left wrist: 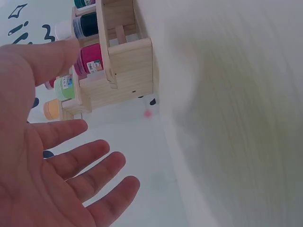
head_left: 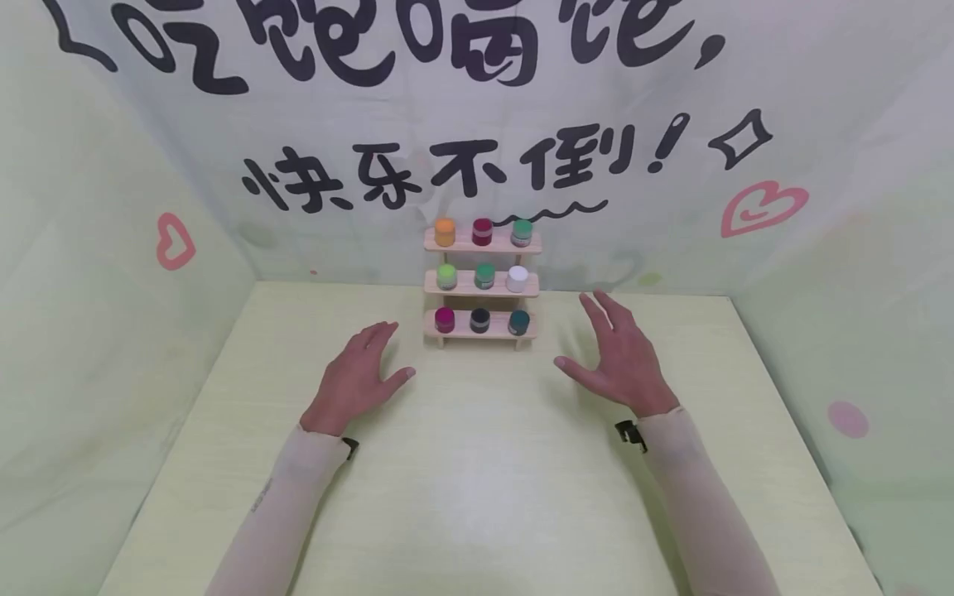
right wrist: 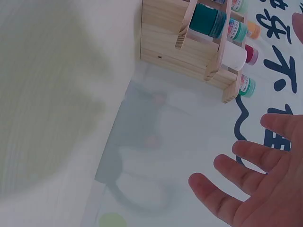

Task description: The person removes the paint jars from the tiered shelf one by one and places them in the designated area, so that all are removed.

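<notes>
A three-tier wooden rack [head_left: 498, 335] stands at the back of the table, with small paint jars on every step. On its top step are an orange jar [head_left: 445, 233], a dark red jar [head_left: 482, 232] and a green jar [head_left: 522, 233]. The middle step bears a light green jar [head_left: 446, 277], a green one and a white jar [head_left: 517, 280]. Along the bottom sit a magenta jar [head_left: 445, 320], a black jar [head_left: 480, 320] and a dark teal jar [head_left: 519, 322]. My left hand [head_left: 358, 372] is left of the rack, fingers spread and holding nothing. To its right, my right hand [head_left: 622, 360] is likewise spread, with nothing in it.
The pale wooden table [head_left: 477, 480] reaches back to a white cloth backdrop [head_left: 358, 240] with large black characters. Cloth walls with printed hearts and dots rise on the left and right sides.
</notes>
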`<state>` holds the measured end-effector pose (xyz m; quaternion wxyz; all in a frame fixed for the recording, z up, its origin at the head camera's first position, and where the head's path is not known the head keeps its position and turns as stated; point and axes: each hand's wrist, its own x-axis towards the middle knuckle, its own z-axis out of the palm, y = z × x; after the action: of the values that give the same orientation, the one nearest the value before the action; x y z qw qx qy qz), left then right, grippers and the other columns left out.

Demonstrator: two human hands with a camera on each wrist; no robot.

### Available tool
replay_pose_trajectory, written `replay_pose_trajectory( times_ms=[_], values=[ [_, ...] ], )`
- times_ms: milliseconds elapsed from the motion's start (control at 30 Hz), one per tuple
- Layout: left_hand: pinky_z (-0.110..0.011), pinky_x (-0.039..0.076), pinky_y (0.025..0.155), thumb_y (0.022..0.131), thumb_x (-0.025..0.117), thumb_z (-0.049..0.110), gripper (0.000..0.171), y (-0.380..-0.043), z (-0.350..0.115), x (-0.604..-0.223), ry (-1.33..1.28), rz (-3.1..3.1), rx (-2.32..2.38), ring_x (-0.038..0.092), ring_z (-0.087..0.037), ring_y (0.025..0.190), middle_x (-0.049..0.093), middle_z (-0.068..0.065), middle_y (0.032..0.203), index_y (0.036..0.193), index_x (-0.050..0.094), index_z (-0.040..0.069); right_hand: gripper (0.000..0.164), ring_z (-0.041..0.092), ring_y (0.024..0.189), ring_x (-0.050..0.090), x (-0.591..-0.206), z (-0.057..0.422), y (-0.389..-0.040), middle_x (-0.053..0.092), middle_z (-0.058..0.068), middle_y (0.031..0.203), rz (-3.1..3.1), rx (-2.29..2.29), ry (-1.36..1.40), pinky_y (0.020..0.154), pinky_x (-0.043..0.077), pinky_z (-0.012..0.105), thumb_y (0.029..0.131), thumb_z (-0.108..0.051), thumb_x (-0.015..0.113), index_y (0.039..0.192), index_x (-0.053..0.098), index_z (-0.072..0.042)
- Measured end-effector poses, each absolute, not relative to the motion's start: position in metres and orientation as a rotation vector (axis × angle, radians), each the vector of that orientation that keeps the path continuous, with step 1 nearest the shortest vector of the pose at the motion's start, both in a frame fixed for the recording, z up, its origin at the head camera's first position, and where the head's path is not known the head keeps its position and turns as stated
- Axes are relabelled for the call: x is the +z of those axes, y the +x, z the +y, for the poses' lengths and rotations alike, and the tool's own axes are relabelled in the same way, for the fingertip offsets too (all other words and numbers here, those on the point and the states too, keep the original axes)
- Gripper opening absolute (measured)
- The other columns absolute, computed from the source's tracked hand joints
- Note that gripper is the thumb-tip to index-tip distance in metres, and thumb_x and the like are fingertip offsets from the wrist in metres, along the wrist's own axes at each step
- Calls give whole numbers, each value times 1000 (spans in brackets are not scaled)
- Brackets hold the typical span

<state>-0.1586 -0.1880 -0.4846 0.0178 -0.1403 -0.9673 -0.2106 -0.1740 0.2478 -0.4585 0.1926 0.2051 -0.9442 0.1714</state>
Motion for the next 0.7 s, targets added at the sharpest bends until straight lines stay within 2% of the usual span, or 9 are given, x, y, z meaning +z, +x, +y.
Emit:
replay_pose_trajectory(
  times_ms=[300, 567, 700],
  values=[
    [-56, 45, 113, 97, 66, 45, 70, -167, -183, -491, -426, -2957, -851, 46, -35, 140, 45, -13, 153, 154, 40, 14, 90, 36, 135, 48, -458, 241, -185, 49, 17, 149, -2597, 636, 583, 94, 56, 59, 81, -53, 76, 152, 42, -10],
    [-51, 54, 102, 98, 67, 36, 63, -177, -177, -498, -404, -2888, -1051, 57, -32, 128, 49, -13, 148, 151, 43, 14, 79, 33, 132, 50, -451, 233, -196, 52, 16, 143, -2585, 762, 578, 106, 49, 56, 87, -45, 74, 151, 44, -9],
    [-48, 56, 100, 98, 68, 32, 58, -182, -175, -502, -392, -2852, -1121, 59, -33, 125, 52, -14, 144, 149, 46, 13, 71, 33, 128, 52, -444, 226, -204, 54, 16, 142, -2583, 842, 565, 98, 52, 54, 91, -41, 72, 149, 47, -7]
  ],
)
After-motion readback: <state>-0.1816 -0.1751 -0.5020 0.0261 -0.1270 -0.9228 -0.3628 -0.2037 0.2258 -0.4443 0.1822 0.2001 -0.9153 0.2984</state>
